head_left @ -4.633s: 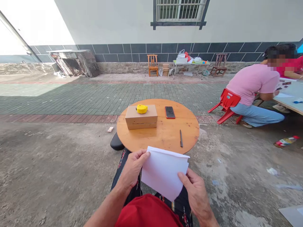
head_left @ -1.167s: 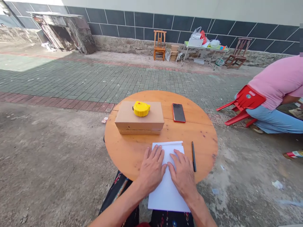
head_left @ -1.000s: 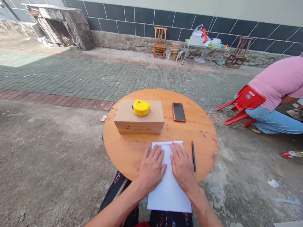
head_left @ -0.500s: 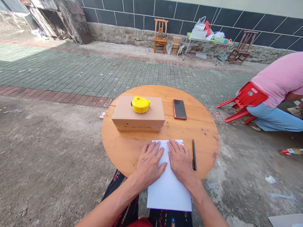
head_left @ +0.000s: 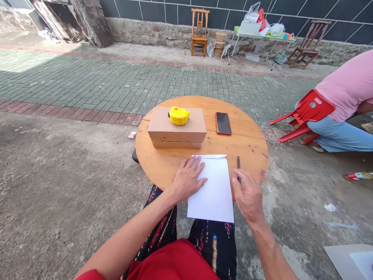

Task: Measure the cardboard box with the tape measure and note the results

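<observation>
White paper sheets (head_left: 214,194) lie on the round wooden table (head_left: 163,167), their lower part sticking out past its near edge. My left hand (head_left: 188,179) rests flat on the paper's upper left, fingers spread. Just right of the paper, my right hand (head_left: 247,194) is at the lower part of a black pen (head_left: 239,162). Its thumb and forefinger are apart, with the pen between them; the other fingers are curled, and I see no grip on the pen. The pen's lower end is hidden by the hand.
Beyond the paper stands a cardboard box (head_left: 177,136) with a yellow tape measure (head_left: 178,116) on top. A red-edged phone (head_left: 223,123) lies to its right. At the right, a person in a pink shirt (head_left: 349,83) sits on a red plastic stool (head_left: 313,107).
My right hand has lifted off the paper and moved right to the pen. My left hand stays flat on the sheets. The camera view has tilted down a little.
</observation>
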`<state>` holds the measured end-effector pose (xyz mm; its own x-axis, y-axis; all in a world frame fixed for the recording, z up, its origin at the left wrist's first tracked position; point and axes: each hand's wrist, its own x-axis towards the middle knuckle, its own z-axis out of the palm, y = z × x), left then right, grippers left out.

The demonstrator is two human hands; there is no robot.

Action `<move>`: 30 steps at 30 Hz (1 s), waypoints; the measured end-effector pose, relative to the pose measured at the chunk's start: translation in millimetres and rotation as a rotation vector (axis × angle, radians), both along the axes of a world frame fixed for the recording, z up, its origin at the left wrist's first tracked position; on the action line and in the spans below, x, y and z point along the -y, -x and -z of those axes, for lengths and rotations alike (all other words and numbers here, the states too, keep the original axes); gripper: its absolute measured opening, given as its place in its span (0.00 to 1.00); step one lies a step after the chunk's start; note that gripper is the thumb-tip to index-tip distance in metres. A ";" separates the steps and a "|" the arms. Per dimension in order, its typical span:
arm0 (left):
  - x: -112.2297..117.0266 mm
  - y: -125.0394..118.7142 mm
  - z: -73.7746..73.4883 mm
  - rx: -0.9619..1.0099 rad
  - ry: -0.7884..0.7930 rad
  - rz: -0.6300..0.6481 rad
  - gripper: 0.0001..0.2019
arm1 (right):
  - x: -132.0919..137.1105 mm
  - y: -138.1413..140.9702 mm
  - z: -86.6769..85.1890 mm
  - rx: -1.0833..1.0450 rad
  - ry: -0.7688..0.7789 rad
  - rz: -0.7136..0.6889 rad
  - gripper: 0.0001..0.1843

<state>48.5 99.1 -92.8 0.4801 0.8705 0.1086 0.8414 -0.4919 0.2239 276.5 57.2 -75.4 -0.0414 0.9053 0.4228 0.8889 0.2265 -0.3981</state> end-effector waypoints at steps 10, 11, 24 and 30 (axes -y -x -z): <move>3.6 4.1 -7.4 0.300 -0.017 -0.133 0.19 | 104.1 -17.5 37.7 -0.764 0.598 0.336 0.24; 11.4 8.8 -9.2 0.311 -0.024 -0.165 0.18 | 104.2 -14.1 38.5 -0.824 0.620 0.313 0.25; 101.7 28.4 -8.2 0.682 0.205 -0.377 0.13 | 86.6 13.0 31.8 -1.282 0.786 0.215 0.25; 88.1 24.3 -8.9 0.504 0.097 -0.317 0.14 | 85.7 10.4 31.7 -1.057 0.746 0.203 0.25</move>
<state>24.2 11.0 -83.9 0.1057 0.9800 0.1688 0.7220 -0.1924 0.6647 266.1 -28.5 -107.1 0.1639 0.8848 -0.4362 0.0641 -0.4508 -0.8903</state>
